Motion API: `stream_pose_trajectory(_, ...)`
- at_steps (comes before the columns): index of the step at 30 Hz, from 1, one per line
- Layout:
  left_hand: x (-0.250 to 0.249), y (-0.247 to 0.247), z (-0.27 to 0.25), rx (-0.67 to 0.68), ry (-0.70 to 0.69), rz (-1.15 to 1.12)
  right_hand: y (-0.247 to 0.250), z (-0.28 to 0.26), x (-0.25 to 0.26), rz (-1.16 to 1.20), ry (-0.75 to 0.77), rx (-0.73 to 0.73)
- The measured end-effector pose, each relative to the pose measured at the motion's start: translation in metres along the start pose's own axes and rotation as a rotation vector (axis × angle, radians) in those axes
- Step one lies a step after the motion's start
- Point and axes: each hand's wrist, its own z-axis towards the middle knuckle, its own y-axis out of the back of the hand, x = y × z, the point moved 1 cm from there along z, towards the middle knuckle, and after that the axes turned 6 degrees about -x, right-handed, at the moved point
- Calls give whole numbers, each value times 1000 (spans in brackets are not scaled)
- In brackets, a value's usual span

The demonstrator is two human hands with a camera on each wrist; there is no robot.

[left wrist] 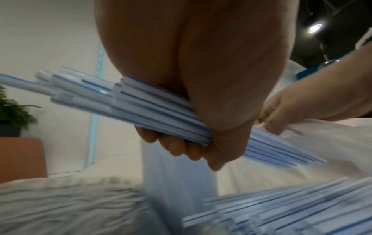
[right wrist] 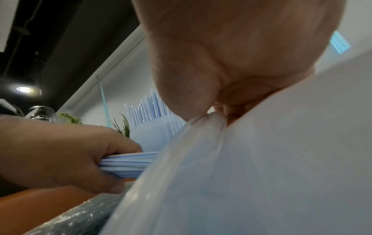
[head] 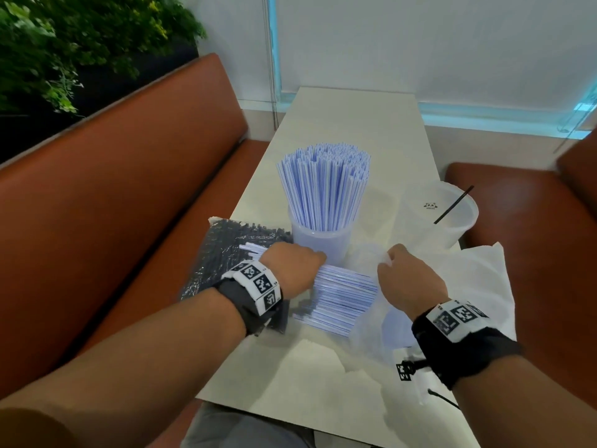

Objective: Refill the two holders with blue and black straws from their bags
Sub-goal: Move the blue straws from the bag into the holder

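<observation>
My left hand [head: 292, 268] grips a bundle of blue-striped straws [left wrist: 141, 108] by its middle, just in front of the translucent holder [head: 319, 242] packed with upright blue straws [head: 326, 185]. More blue straws [head: 339, 302] lie half out of the clear bag [head: 478, 286], whose mouth my right hand [head: 410, 279] pinches. The bag of black straws [head: 226, 253] lies at the left under my left wrist. A second translucent holder [head: 452, 218] at the right has one black straw [head: 454, 204] in it.
The pale table [head: 349, 124] runs away from me between two orange-brown benches [head: 122, 195], the right one [head: 523, 221] close to the second holder. A leafy plant [head: 64, 43] stands behind the left bench. A wall and window strip close off the far end.
</observation>
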Motion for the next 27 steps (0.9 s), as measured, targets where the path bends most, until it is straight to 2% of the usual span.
stream_pose_trajectory(3,33,1,-19,-20,50,6,-5,2,-3,75,-60,11)
stream_pose_trajectory(6,57,-2,-36,-50,130,-17,-8,3,-1,77,-47,9)
stream_pose_trajectory(8,66,-4,-45,-73,167,-47,-4,2,4,180,5,-110)
stream_pose_trajectory(10,65,-4,-48,-137,186,-101,1,0,12,440,109,-272)
stream_pose_trajectory(11,60,-3,-47,-179,182,-137,2,-2,18,606,154,-297)
stream_pose_trajectory(13,43,-1,-41,-240,136,-193,2,-9,33,897,158,-168)
stream_pose_trajectory(15,27,2,-34,-285,84,-200,4,-13,41,1077,90,-53)
stream_pose_trajectory(17,21,5,-29,-343,77,-208,13,-12,39,1204,45,-173)
stream_pose_trajectory(18,20,6,-28,-372,83,-211,18,-10,36,1245,24,-236)
stream_pose_trajectory(19,18,8,-27,-393,88,-212,22,-9,34,1252,8,-238)
stream_pose_trajectory(22,-2,17,-21,-416,47,-220,18,-15,43,1131,63,32)
stream_pose_trajectory(23,-11,21,-18,-414,39,-234,15,-18,47,1109,99,63)
stream_pose_trajectory(25,-20,31,-12,-428,67,-296,16,-20,49,1176,86,-5)
stream_pose_trajectory(27,-15,43,-11,-444,121,-427,20,-17,42,1350,-33,-52)
